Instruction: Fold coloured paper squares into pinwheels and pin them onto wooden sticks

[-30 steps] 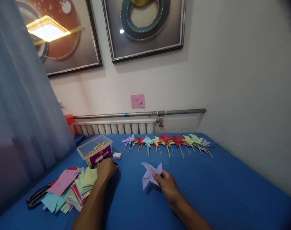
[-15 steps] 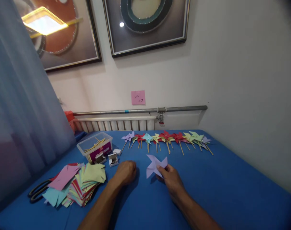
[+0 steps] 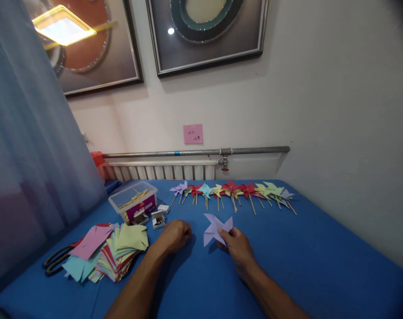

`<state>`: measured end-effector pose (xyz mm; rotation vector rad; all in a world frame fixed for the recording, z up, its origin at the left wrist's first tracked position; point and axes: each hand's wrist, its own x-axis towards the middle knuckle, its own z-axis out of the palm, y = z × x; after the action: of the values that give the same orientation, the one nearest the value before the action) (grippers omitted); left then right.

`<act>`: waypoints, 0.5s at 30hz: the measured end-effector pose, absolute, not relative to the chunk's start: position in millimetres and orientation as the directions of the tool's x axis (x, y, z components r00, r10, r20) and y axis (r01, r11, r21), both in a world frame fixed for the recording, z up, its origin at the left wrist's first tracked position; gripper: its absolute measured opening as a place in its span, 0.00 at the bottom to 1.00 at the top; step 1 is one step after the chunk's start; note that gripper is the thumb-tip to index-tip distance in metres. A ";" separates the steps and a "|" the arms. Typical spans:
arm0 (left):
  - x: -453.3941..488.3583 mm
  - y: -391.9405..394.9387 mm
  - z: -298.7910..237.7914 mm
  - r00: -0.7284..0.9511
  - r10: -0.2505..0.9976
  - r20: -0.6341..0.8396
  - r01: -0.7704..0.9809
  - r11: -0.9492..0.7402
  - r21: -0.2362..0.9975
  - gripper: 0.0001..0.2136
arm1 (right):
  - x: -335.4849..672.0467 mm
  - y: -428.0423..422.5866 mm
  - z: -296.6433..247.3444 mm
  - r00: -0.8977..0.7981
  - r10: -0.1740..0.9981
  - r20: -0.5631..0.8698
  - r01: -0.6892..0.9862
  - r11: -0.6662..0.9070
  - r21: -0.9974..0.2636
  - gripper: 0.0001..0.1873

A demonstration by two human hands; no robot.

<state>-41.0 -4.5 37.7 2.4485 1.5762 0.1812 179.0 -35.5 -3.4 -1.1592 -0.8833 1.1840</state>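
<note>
A lilac paper pinwheel (image 3: 213, 229) is folded into its star shape, and my right hand (image 3: 236, 246) pinches it at the centre, thumb on top. No stick shows on it. To its left, my left hand (image 3: 176, 235) is closed, knuckles up, just above the blue table; a tiny bit of something shows at its fingertips, too small to name. Beyond that hand stands a small open white box (image 3: 158, 220) with small metal pins inside. A stack of cut paper sheets (image 3: 130, 239) in several colours lies left of my left forearm.
Finished pinwheels on sticks (image 3: 231, 188) lie in a row along the table's far side. A clear plastic tub (image 3: 133, 201) holds wooden sticks. Black-handled scissors (image 3: 57, 260) lie partly under the paper. A radiator (image 3: 161, 172) and pipe run along the wall; a curtain (image 3: 38, 155) hangs left.
My left hand has shifted slightly to the right and a tiny bit of something now shows at its fingertips. My right hand keeps its hold on the lilac pinwheel. The view has tilted slightly.
</note>
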 end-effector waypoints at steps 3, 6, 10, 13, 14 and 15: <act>-36.1 -7.8 37.8 0.408 0.913 -0.018 0.900 -0.399 0.173 0.11 | 178.5 -35.4 -2.6 0.205 0.976 -0.080 -0.258 -0.025 -0.966 0.16; -33.4 -8.8 37.8 0.399 0.917 -0.030 0.909 -0.391 0.148 0.12 | 178.3 -35.8 -2.0 0.201 0.976 -0.088 -0.246 -0.037 -0.969 0.16; -32.1 -8.1 36.6 0.405 0.914 -0.013 0.905 -0.399 0.149 0.12 | 179.0 -35.5 -3.2 0.202 0.975 -0.089 -0.245 -0.038 -0.969 0.16; -35.9 -4.6 34.7 0.387 0.922 -0.003 0.910 -0.382 0.160 0.12 | 179.7 -34.9 -5.0 0.203 0.976 -0.077 -0.216 -0.032 -0.976 0.15; -38.4 -3.0 34.3 0.380 0.925 0.009 0.911 -0.376 0.168 0.12 | 179.9 -34.8 -5.3 0.205 0.976 -0.076 -0.209 -0.032 -0.977 0.15; -41.4 -1.3 34.1 0.372 0.928 0.027 0.911 -0.370 0.180 0.12 | 180.0 -34.9 -5.5 0.209 0.975 -0.075 -0.204 -0.031 -0.978 0.15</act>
<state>-41.4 -1.3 34.1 2.4872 1.6790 0.1858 180.0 -34.9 -5.5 -1.1938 -0.8781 1.1747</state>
